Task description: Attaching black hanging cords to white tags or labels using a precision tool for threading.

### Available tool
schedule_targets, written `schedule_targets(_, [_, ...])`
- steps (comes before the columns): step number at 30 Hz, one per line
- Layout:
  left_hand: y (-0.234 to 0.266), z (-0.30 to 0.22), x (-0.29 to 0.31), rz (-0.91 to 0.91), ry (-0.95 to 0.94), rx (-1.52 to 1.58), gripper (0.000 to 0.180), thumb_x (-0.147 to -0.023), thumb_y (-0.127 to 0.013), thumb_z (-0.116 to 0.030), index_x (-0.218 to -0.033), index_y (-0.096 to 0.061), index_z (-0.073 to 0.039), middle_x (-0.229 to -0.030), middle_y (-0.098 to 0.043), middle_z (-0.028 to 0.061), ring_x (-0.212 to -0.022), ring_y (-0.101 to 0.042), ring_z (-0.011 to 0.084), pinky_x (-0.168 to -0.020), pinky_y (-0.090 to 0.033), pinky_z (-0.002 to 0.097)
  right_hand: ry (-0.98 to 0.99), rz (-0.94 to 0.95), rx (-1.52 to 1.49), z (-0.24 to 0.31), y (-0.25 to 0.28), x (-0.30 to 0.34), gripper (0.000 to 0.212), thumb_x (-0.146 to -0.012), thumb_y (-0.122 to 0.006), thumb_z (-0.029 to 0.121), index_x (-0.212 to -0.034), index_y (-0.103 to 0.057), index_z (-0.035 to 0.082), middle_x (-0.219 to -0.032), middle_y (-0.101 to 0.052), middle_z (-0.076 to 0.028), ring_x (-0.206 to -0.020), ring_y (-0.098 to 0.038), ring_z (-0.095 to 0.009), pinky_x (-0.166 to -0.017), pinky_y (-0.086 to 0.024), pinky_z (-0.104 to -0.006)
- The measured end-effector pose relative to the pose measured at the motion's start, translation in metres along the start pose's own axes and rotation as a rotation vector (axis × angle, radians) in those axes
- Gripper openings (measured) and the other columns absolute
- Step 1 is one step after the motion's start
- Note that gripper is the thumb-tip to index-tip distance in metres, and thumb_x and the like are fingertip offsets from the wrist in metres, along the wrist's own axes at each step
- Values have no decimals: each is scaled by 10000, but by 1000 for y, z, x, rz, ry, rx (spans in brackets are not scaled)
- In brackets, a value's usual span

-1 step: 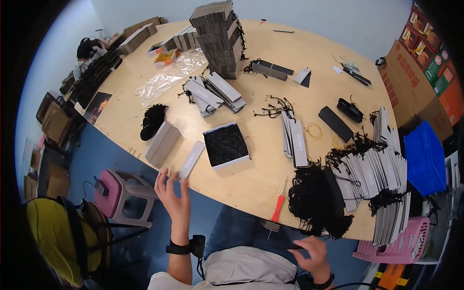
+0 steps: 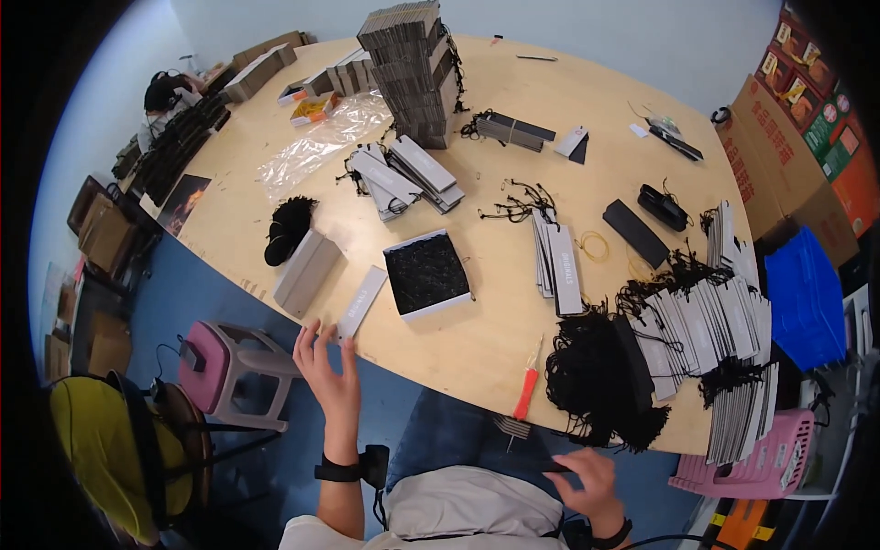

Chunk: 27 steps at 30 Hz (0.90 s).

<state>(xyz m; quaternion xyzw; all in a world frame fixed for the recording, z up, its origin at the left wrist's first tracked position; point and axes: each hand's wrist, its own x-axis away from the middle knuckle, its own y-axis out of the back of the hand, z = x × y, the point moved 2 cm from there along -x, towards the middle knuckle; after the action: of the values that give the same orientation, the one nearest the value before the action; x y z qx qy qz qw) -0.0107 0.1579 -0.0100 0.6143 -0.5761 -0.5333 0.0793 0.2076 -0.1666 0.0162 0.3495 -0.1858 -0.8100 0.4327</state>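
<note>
My left hand (image 2: 330,368) is at the table's front edge, fingers apart and curved, holding nothing. Its fingertips come close to the lower end of a flat grey hang tag (image 2: 363,302); whether they touch it I cannot tell. Low on the right, off the table edge, my right hand (image 2: 591,486) has its thumb and fingers drawn together around a small dark thing (image 2: 555,466), too unclear to name. Beside the single tag lie a stack of grey tags (image 2: 306,271) and an open white box (image 2: 431,313) filled with black cords.
A red-handled awl (image 2: 526,394) lies near the front edge, left of a heap of black cords (image 2: 596,376). Corded tags (image 2: 701,330) spread across the right side. A tall tag stack (image 2: 412,82) rises at the back. A pink stool (image 2: 206,367) stands left.
</note>
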Motion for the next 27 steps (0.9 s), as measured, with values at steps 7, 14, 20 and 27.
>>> schedule_targets(7, [1,4,15,-224,226,509,318,-961,-623,-55,-1263,-542,2,-1065,-566,99,-953,-600,195,-835,-485,286,-60,3,238,-16,-19,24,295,-722,-826,122,-980,-689,81,-817,-653,-51,-660,-654,-228,-560,-517,-326])
schedule_targets(14, [53,-24,21,-179,68,776,320,-967,-604,-46,-1263,-485,-17,-1016,-560,69,-905,-570,134,-790,-469,250,-79,100,222,-19,-34,26,222,-717,-810,88,-901,-687,73,-789,-675,-89,-645,-662,-267,-559,-514,-345])
schedule_targets(20, [71,-63,14,337,-175,927,61,-834,-719,-9,-886,-714,-40,-826,-682,113,-718,-627,218,-702,-492,313,-162,131,1,-27,-45,24,172,-741,-795,73,-865,-682,40,-766,-690,-102,-620,-666,-274,-549,-518,-336])
schedule_targets(27, [56,-92,28,692,-424,882,198,-779,-750,-12,-967,-714,-62,-857,-697,45,-735,-642,236,-682,-491,321,-180,213,1,-27,-52,20,148,-809,-769,147,-836,-664,46,-778,-692,-76,-661,-678,-265,-569,-528,-341])
